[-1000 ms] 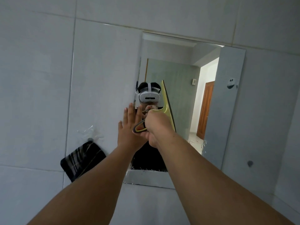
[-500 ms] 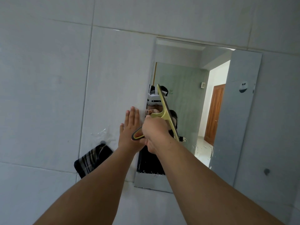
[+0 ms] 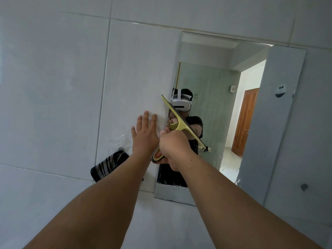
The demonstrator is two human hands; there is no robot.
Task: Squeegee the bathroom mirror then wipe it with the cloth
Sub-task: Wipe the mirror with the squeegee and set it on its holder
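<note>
A frameless mirror (image 3: 215,72) hangs on the grey tiled wall, with water drops near its lower edge. My right hand (image 3: 175,149) grips the handle of a yellow-green squeegee (image 3: 181,124), whose blade lies slanted against the left part of the glass. My left hand (image 3: 144,134) presses flat, fingers straight, on the wall tile just left of the mirror's edge. A dark striped cloth (image 3: 107,165) hangs from a hook on the wall, lower left of my left hand, partly behind my left forearm.
Grey wall tiles (image 3: 53,87) fill the left and top. A small dark hook or knob (image 3: 304,186) sits on the wall right of the mirror. The mirror reflects a person with a white headset, a wooden door and a bright hallway.
The squeegee blade has tilted further and slid toward the mirror's left edge. The view has shifted, so the mirror sits further right. My left hand stays flat on the wall.
</note>
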